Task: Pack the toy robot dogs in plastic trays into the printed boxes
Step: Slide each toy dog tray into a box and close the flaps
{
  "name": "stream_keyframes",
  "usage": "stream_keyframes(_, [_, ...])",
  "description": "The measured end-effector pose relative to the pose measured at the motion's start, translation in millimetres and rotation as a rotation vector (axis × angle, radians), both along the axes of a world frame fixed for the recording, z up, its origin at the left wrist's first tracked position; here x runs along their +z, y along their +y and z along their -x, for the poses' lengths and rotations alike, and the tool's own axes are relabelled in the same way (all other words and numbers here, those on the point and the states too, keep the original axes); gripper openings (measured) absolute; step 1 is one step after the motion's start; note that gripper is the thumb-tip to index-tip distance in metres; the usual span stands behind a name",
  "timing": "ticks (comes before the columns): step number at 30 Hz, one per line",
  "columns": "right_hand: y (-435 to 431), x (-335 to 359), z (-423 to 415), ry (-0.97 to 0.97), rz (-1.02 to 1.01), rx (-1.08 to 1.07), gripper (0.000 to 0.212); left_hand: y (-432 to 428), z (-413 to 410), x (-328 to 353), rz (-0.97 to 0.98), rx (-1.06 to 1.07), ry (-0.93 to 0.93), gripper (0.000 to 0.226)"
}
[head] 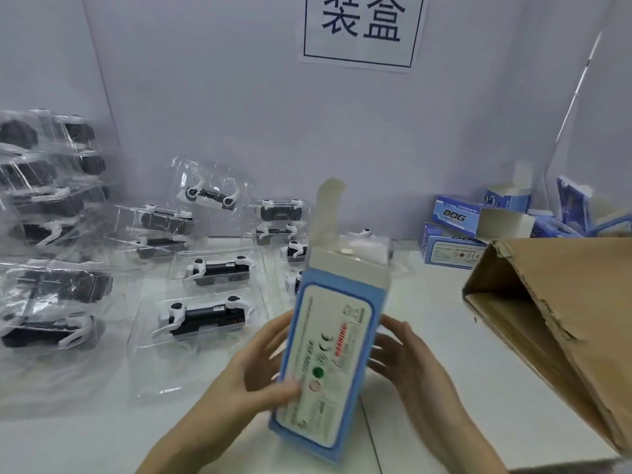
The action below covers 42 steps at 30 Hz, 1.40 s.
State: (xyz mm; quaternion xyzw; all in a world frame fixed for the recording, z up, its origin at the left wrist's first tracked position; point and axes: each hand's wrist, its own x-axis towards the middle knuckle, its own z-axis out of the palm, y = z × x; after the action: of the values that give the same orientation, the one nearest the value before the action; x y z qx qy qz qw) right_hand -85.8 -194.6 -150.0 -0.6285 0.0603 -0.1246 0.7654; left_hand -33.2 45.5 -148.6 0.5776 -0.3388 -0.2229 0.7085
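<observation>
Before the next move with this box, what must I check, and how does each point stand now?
1. Grip of left hand on the blue printed cardboard box: ok.
2. Grip of right hand: cannot tell, blurred.
3. Its beige top flap open, standing up: ok.
4. Contents fully inside: cannot tell; something white shows at the mouth.
5. Next clear plastic tray with black-and-white toy dog lies nearby on the white table: ok.

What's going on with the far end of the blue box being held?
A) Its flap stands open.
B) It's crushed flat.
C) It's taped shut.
A: the blue box has its end flap sticking up, leaving the opening uncovered.
</observation>
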Motion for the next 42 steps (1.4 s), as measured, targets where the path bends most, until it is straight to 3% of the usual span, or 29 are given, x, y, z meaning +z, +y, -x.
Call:
stream_keyframes(3, [5,0,3,-0.05,0.085,-0.026,0.044,7,-9,-7,-0.007,0.383,0.01,0.043])
stream_keyframes(7, [9,-5,13,-0.125,0.344,-0.025,0.025,4,-12,-15,-0.087,0.611,-0.093,0.043])
stream_keyframes(10, [10,-9,21,-0.231,0.404,-0.034,0.028,1,-15,-14,-0.036,0.478,-0.024,0.064])
stream_keyframes(13, [13,-12,23,-0.282,0.408,-0.075,0.033,-1,-14,-11,-0.055,0.329,-0.101,0.082])
stream_keyframes(16, [17,-12,24,-0.321,0.476,-0.198,0.023,2,-8,-11,-0.103,0.284,-0.174,0.099])
stream_keyframes(19, [20,-7,27,-0.364,0.477,-0.236,0.027,3,-2,-18,-0.171,0.269,-0.19,0.116])
stream_keyframes(24, [16,-8,30,-0.348,0.431,-0.207,0.03,-10,4,-20,-0.207,0.356,-0.263,0.103])
stream_keyframes(28, [19,1,28,-0.402,0.435,-0.31,0.047,-12,9,-18,-0.209,0.438,-0.349,0.1])
stream_keyframes(32, [30,58,33,-0.693,0.569,-0.528,0.047,-15,9,-19,-0.225,0.481,-0.426,0.102])
stream_keyframes(35, [42,121,40,-0.9,0.845,-0.345,0.036,-15,9,-21,-0.233,0.496,-0.414,0.106])
stream_keyframes(38, [49,155,29,-0.649,1.184,-0.043,0.039,-15,10,-21,-0.219,0.498,-0.411,0.108])
stream_keyframes(40, [48,149,22,-0.398,1.418,0.062,0.049,-15,10,-22,-0.204,0.493,-0.407,0.108])
stream_keyframes(42, [46,130,21,-0.293,1.592,0.098,0.058,-15,9,-23,-0.187,0.483,-0.418,0.109])
